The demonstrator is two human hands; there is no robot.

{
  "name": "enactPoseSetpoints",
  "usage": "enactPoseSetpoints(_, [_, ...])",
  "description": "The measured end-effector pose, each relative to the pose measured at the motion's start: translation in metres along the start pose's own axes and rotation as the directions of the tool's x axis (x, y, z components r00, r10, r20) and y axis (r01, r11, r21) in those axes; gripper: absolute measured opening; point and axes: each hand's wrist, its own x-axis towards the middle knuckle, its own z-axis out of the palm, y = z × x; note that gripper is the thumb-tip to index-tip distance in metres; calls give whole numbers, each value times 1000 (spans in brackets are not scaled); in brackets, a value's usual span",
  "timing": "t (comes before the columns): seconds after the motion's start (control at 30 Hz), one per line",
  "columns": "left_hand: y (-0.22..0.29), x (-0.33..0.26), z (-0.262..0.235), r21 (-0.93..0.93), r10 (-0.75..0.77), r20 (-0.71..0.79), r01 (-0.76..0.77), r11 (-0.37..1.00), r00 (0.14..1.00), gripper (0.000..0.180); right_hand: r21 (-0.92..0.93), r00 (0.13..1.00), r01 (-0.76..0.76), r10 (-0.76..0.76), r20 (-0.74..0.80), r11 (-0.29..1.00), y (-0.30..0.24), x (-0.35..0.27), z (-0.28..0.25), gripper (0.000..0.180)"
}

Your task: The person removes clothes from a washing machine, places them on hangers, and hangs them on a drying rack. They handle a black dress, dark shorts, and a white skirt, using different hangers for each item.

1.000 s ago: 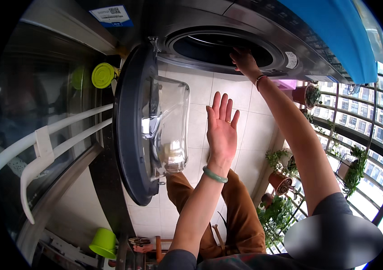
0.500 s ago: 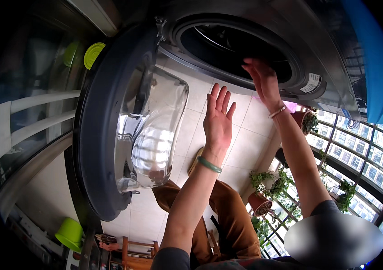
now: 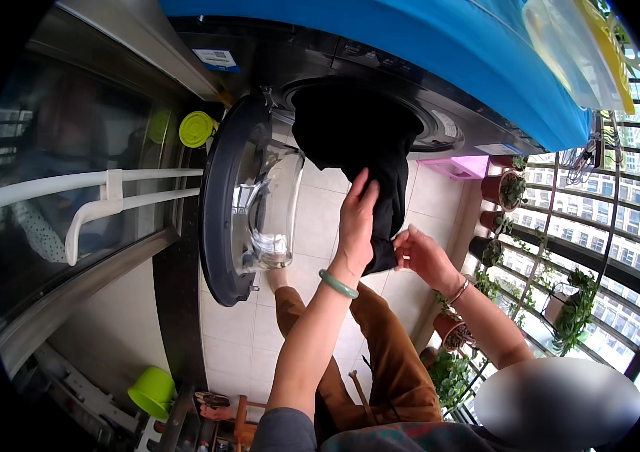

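At frame centre, a black cloth (image 3: 365,147) is being pinched by the right hand (image 3: 427,258), the left hand (image 3: 356,227) apart, its grip unclear; one end is hanging outside the washer (image 3: 282,47), any remainder being hidden.

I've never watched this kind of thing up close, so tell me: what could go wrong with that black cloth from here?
The black cloth stretches from the machine to the left hand and right hand, above the tiled floor; a loose grip might let it drop.

The open door stands to its left, so a wide sideways swing could bump it.

The green bangle is close to the cloth and might snag.
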Motion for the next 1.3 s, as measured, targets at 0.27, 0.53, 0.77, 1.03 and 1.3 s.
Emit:
enactPoseSetpoints(0.27, [-35,-134,23,448,-11,268,-114,887,963,36,383,970,243,-228,-86,891,-52,40,15,40])
enactPoseSetpoints(0.53, [12,-141,-83,503,74,-286,84,860,955,55,30,937,340,-335,-102,940,-50,-62,65,21])
enactPoseSetpoints(0.77, [71,-73,-31,40,-475,316,488,872,822,69,-471,813,497,-200,547,729,-10,-139,155,20])
enactPoseSetpoints(1.03, [95,-181,17,157,-444,274,416,896,853,41,-418,1000,-26,19,-21,908,44,-155,111,43])
enactPoseSetpoints(1.3, [137,-316,32,447,-529,371,353,822,763,63,306,906,424,-405,-125,853,22,-156,152,39])
